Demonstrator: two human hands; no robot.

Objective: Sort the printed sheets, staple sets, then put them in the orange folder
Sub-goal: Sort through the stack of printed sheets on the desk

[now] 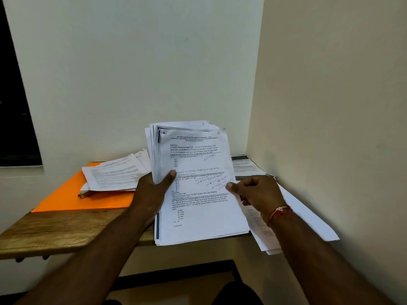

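A thick stack of printed sheets (193, 164) stands tilted up above the table's middle. My left hand (152, 190) grips its left edge, thumb on the front page. My right hand (255, 192) pinches the right edge of the front sheet. The orange folder (72, 194) lies flat at the table's left. On it rests a smaller set of printed sheets (114, 175), and a stapler (84, 194) pokes out from under that set's front corner.
The wooden table (55, 230) fills a corner between two walls. More loose sheets (308, 219) lie at the right, overhanging the front edge, with a dark-headed page (244, 165) behind them. A dark window (13, 102) is at the left.
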